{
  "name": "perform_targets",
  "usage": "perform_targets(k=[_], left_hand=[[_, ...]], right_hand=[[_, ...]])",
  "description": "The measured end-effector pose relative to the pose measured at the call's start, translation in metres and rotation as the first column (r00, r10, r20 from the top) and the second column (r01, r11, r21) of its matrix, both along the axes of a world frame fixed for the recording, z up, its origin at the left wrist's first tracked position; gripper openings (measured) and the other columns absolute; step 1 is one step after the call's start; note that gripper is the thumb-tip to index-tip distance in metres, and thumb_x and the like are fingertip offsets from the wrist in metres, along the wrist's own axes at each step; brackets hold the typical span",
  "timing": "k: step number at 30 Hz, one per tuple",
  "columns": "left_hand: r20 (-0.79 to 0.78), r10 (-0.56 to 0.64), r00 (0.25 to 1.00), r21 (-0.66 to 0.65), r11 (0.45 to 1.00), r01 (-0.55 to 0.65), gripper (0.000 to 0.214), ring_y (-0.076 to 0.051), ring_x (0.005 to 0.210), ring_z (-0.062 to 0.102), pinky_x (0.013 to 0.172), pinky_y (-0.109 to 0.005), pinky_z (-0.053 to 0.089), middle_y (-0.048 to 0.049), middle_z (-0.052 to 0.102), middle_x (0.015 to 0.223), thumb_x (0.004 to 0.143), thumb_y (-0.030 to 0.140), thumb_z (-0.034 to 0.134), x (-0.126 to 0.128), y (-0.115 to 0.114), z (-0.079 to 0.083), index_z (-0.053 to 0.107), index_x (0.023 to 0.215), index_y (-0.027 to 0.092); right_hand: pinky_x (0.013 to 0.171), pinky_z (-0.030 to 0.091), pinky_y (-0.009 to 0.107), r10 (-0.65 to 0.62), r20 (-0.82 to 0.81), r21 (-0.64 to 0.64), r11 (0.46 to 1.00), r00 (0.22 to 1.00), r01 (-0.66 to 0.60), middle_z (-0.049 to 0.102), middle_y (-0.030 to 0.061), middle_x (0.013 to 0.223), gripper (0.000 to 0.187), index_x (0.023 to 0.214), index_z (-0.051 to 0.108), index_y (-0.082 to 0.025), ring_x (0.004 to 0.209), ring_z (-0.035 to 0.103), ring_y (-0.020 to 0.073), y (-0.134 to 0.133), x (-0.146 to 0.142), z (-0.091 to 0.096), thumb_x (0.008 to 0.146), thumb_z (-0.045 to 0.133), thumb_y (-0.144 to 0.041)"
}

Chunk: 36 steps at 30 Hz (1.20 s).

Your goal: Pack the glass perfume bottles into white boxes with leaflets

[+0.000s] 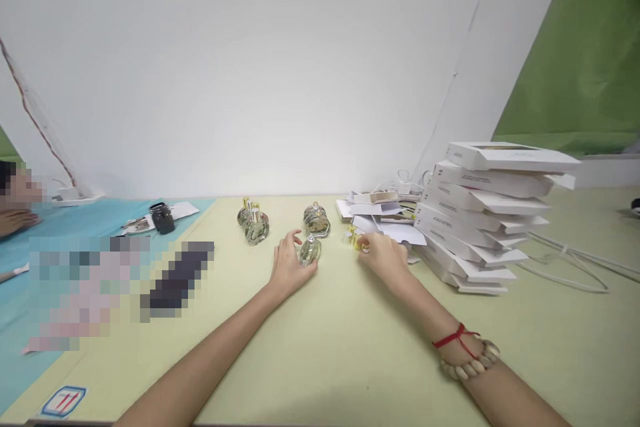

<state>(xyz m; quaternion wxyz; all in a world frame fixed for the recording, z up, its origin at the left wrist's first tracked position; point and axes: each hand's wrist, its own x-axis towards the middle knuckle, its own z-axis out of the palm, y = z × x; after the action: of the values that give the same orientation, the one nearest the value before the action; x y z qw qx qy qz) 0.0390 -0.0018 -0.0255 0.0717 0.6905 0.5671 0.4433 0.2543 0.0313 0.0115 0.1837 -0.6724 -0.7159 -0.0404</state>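
Note:
My left hand (291, 265) is closed round the side of a small clear glass perfume bottle (311, 249), which stands on the table without a cap. To the right, the fingertips of my right hand (387, 259) are pinched on a shiny gold cap, partly hidden by the fingers. More gold and silvery caps (353, 237) stand just left of those fingers. Behind the held bottle is a group of similar glass bottles (317, 220). Further left stand several bottles with gold caps (256, 227).
A tall, uneven stack of white boxes (480, 213) rises on the right, with flattened white cartons (387, 217) beside it. White cables (565, 260) lie behind. On the left are a dark jar (161, 217), a blurred dark object (180, 278) and another person (20, 197) at a blue cloth (107, 213).

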Motion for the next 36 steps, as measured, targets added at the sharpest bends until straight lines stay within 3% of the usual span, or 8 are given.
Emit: perform_targets(k=[5, 10, 14, 20, 25, 29, 32, 36], left_hand=[[0.094, -0.013, 0.996, 0.030, 0.999, 0.010, 0.066, -0.021, 0.105, 0.049, 0.092, -0.041, 0.032, -0.0077, 0.052, 0.111, 0.062, 0.021, 0.061, -0.001, 0.001, 0.000, 0.031, 0.120, 0.022], [0.286, -0.183, 0.941, 0.006, 0.982, 0.189, 0.055, -0.015, 0.082, 0.059, 0.080, -0.034, 0.044, -0.0042, 0.060, 0.092, 0.067, 0.030, 0.062, -0.002, -0.001, 0.007, 0.035, 0.115, 0.022], [0.343, -0.281, 0.897, -0.010, 0.953, 0.302, 0.052, -0.014, 0.080, 0.060, 0.076, -0.031, 0.047, -0.0029, 0.062, 0.087, 0.067, 0.033, 0.064, -0.002, -0.004, 0.010, 0.040, 0.111, 0.021], [0.244, -0.384, 0.891, -0.061, 0.911, 0.409, 0.038, -0.016, 0.079, 0.059, 0.071, -0.028, 0.046, -0.0030, 0.063, 0.087, 0.065, 0.041, 0.066, 0.001, -0.007, 0.010, 0.053, 0.092, 0.018], [-0.001, -0.358, 0.934, -0.049, 0.933, 0.358, 0.030, -0.015, 0.069, 0.055, 0.064, -0.028, 0.043, -0.0009, 0.060, 0.074, 0.070, 0.046, 0.058, 0.003, -0.012, 0.013, 0.053, 0.083, 0.019], [-0.177, -0.358, 0.917, -0.024, 0.933, 0.359, 0.025, -0.017, 0.072, 0.053, 0.070, -0.030, 0.041, -0.0024, 0.058, 0.077, 0.075, 0.042, 0.052, 0.005, -0.017, 0.015, 0.052, 0.086, 0.020], [-0.266, -0.381, 0.886, -0.031, 0.922, 0.387, 0.025, -0.017, 0.074, 0.053, 0.073, -0.030, 0.040, -0.0031, 0.057, 0.078, 0.077, 0.042, 0.050, 0.006, -0.019, 0.016, 0.051, 0.089, 0.020], [-0.299, -0.393, 0.870, -0.026, 0.914, 0.404, 0.025, -0.018, 0.074, 0.052, 0.071, -0.029, 0.040, -0.0032, 0.056, 0.079, 0.079, 0.043, 0.047, 0.006, -0.020, 0.017, 0.050, 0.089, 0.020]], right_hand=[[0.057, 0.031, 0.026, 0.001, 0.034, -0.068, 0.998, 0.999, 0.001, 0.067, 0.0049, 0.086, 0.033, 0.089, 0.066, -0.026, 0.084, 0.059, 0.0244, 0.001, 0.003, 0.000, 0.061, 0.055, -0.013], [0.054, 0.029, 0.025, 0.004, 0.032, -0.053, 0.999, 0.999, -0.002, 0.066, 0.0053, 0.088, 0.034, 0.085, 0.067, -0.025, 0.081, 0.060, 0.0232, 0.002, 0.011, 0.001, 0.059, 0.052, -0.008], [0.056, 0.031, 0.025, 0.047, 0.002, -0.042, 0.998, 0.999, -0.047, 0.067, 0.0028, 0.083, 0.033, 0.083, 0.067, -0.025, 0.081, 0.060, 0.0219, 0.001, 0.010, 0.001, 0.060, 0.052, -0.007], [0.060, 0.038, 0.026, 0.106, -0.100, -0.079, 0.990, 0.989, -0.114, 0.068, 0.0016, 0.080, 0.021, 0.080, 0.068, -0.025, 0.081, 0.060, 0.0207, 0.000, 0.003, 0.001, 0.064, 0.057, -0.016], [0.058, 0.041, 0.026, 0.262, -0.211, -0.067, 0.957, 0.942, -0.281, 0.069, 0.0010, 0.077, 0.015, 0.078, 0.070, -0.025, 0.073, 0.062, 0.0184, -0.001, -0.007, -0.007, 0.066, 0.060, -0.025], [0.061, 0.045, 0.026, 0.416, -0.333, -0.044, 0.889, 0.846, -0.455, 0.070, 0.0001, 0.077, 0.016, 0.079, 0.070, -0.025, 0.070, 0.063, 0.0163, -0.004, -0.020, -0.010, 0.070, 0.057, -0.027], [0.066, 0.048, 0.028, 0.473, -0.484, 0.079, 0.862, 0.736, -0.501, 0.070, 0.0024, 0.087, 0.020, 0.086, 0.070, -0.023, 0.073, 0.062, 0.0170, -0.005, -0.025, -0.005, 0.071, 0.057, -0.028], [0.068, 0.049, 0.028, 0.518, -0.672, 0.198, 0.815, 0.530, -0.544, 0.066, 0.0042, 0.101, 0.029, 0.097, 0.067, -0.023, 0.090, 0.060, 0.0195, -0.010, -0.027, 0.008, 0.075, 0.055, -0.038]])
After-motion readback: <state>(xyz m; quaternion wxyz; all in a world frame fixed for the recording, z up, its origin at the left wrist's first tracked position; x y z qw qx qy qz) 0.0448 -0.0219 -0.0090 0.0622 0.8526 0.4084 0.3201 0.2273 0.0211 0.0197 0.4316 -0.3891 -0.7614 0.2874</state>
